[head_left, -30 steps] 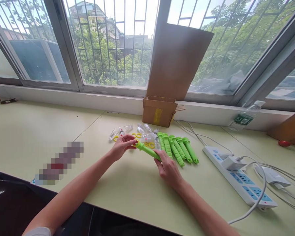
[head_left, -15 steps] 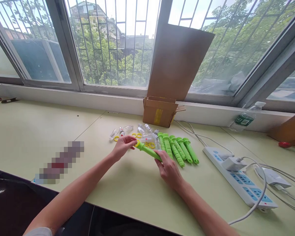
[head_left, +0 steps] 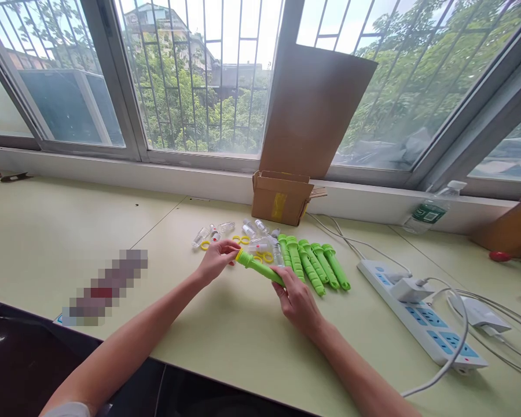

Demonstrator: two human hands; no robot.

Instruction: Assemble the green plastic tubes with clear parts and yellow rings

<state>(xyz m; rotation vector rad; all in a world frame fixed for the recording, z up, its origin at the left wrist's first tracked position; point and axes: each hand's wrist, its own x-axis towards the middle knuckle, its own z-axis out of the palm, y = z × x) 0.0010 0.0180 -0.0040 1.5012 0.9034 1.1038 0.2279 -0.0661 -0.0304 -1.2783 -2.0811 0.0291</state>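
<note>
My right hand (head_left: pixel 298 301) grips the lower end of a green ribbed plastic handle (head_left: pixel 260 267) held just above the pale green table (head_left: pixel 226 336). My left hand (head_left: pixel 216 260) pinches at the handle's upper end, where a yellow ring (head_left: pixel 239 255) sits on the tip. Several more green handles (head_left: pixel 315 265) lie side by side just beyond my right hand. Loose yellow rings (head_left: pixel 264 256) and small clear plastic tubes (head_left: pixel 223 230) are scattered behind my left hand.
A small open cardboard box (head_left: pixel 281 197) stands by the windowsill with a cardboard sheet (head_left: pixel 315 110) leaning on the window. A white power strip (head_left: pixel 421 315) with a plugged charger and cables lies at right. A water bottle (head_left: pixel 432 207) lies on the sill.
The yellow ring has gone from beside the handle's tip onto it, under my left fingers. Both hands stay nearly in place.
</note>
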